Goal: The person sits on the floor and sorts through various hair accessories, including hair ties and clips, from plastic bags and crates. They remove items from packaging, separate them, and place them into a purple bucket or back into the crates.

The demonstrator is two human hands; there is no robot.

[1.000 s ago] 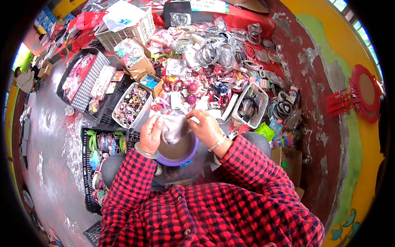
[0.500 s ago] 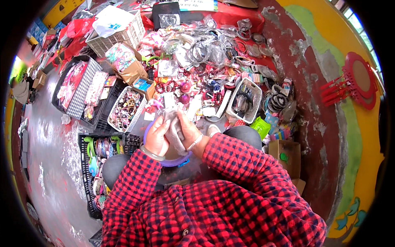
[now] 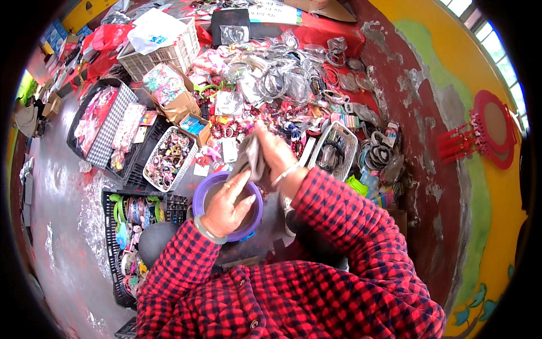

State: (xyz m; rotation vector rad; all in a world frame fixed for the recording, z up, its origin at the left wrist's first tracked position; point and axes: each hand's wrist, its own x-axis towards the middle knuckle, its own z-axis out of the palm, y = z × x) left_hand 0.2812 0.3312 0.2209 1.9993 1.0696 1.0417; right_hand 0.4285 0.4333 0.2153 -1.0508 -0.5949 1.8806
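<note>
A folded grey-brown cloth (image 3: 250, 156) is held up in front of me, gripped by my right hand (image 3: 275, 154), its fingers closed along the right side. My left hand (image 3: 224, 208) is just below, thumb and fingers apart. Its fingertips come close to the cloth's lower edge; I cannot tell if they touch. Below both hands stands a round purple basin (image 3: 259, 210), partly covered by my left hand. Hair accessories (image 3: 231, 131) in a mixed heap spread beyond the basin.
At the left are a white basket (image 3: 193, 164) of hair ties and a black crate (image 3: 110, 248). To the right stands another white basket (image 3: 354, 148) with black items. Bagged bands (image 3: 282, 79) pile up farther off; a peeling red wall (image 3: 418, 141) rises at the right.
My hands have parted from around the cloth. The right has lifted it up and away, while the left has opened and dropped slightly over the basin, which now shows more.
</note>
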